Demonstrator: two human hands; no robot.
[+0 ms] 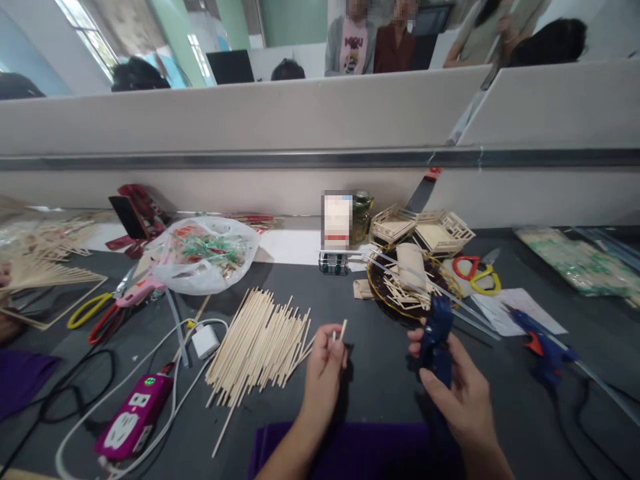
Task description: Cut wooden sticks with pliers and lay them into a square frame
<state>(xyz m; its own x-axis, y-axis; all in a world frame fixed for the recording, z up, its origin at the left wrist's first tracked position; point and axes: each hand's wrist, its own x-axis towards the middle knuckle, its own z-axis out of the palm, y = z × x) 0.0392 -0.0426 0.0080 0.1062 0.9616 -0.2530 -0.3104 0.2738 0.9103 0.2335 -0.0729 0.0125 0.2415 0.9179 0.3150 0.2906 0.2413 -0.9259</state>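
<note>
Between the thumb and fingers of my left hand [324,367] are short pieces of pale wooden stick [343,329], their ends poking up. To its left lies a spread pile of long wooden sticks [260,343] on the dark tabletop. My right hand [465,387] is wrapped round a dark blue hand tool [436,340]; its exact kind is hard to make out. Just beyond that tool, a round dark basket [375,283] holds cut stick pieces [407,290] and a beige roll [411,265]. My two hands are apart over the near edge.
Red-and-yellow scissors [483,281] and a blue glue gun [543,343] lie right. Small wooden frames [443,232] stand behind the basket. Left are a plastic bag [200,263], a pink glue gun [143,290] and a magenta power strip [134,417] with cables. A partition [250,123] runs behind.
</note>
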